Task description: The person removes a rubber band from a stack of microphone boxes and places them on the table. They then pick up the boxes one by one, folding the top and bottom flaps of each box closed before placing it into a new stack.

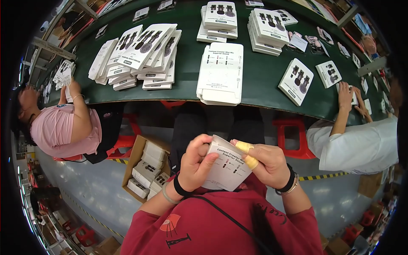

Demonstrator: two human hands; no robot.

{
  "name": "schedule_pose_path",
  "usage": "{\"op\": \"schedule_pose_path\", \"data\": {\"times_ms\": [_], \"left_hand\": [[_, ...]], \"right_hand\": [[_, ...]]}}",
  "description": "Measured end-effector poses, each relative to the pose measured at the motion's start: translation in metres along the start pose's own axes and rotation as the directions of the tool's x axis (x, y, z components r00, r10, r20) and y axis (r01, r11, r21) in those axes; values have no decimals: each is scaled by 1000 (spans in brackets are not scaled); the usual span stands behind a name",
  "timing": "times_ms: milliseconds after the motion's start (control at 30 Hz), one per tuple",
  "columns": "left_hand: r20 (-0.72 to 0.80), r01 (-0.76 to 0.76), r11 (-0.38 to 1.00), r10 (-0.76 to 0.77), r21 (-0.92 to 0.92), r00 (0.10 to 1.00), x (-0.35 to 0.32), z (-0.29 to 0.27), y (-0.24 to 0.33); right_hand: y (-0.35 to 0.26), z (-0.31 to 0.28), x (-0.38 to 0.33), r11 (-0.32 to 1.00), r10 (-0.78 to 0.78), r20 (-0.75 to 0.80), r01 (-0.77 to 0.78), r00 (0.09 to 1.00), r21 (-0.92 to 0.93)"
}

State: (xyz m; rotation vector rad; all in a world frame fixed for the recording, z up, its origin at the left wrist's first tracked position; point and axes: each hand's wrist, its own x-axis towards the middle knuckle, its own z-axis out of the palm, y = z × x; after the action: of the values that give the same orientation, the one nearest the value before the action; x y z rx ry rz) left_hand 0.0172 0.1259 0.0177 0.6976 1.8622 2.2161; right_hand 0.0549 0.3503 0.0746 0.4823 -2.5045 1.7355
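Close to my chest I hold a white printed carton [224, 163], tilted, with small dark product pictures on its face. My left hand [194, 165] grips its left side, thumb on the front and fingers behind. The right hand [272, 165], with yellow wrapping on its thumb and a finger, is closed on the upper right edge. A flap stands up at the carton's top, between my hands. Straight ahead at the table's near edge lies a pile of similar white flattened cartons [220, 76].
On the dark green table [187, 87] stand stacks of printed boxes [140, 53] at left and more stacks [267, 32] at far right. An open cardboard box [135, 163] of cartons sits on the floor. People work at left [63, 127] and right [352, 144], near red stools [293, 138].
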Motion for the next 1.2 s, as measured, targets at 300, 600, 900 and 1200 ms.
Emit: {"op": "schedule_pose_path", "data": {"times_ms": [300, 600, 900, 1200], "left_hand": [[-3, 74, 988, -74, 137, 997, 16, -11, 5], [383, 413, 875, -482, 252, 788, 68, -34, 41], [260, 95, 957, -169, 274, 951, 40, -29, 16], [39, 73, 994, -76, 85, 996, 33, -15, -5]], "right_hand": [[-9, 4, 12, 976, 194, 64, -186, 979, -111], [-10, 4, 15, 924, 300, 104, -316, 948, 216], [2, 8, 7, 779, 465, 140, -479, 874, 405], [2, 9, -1, 902, 305, 59, -309, 950, 302]]}}
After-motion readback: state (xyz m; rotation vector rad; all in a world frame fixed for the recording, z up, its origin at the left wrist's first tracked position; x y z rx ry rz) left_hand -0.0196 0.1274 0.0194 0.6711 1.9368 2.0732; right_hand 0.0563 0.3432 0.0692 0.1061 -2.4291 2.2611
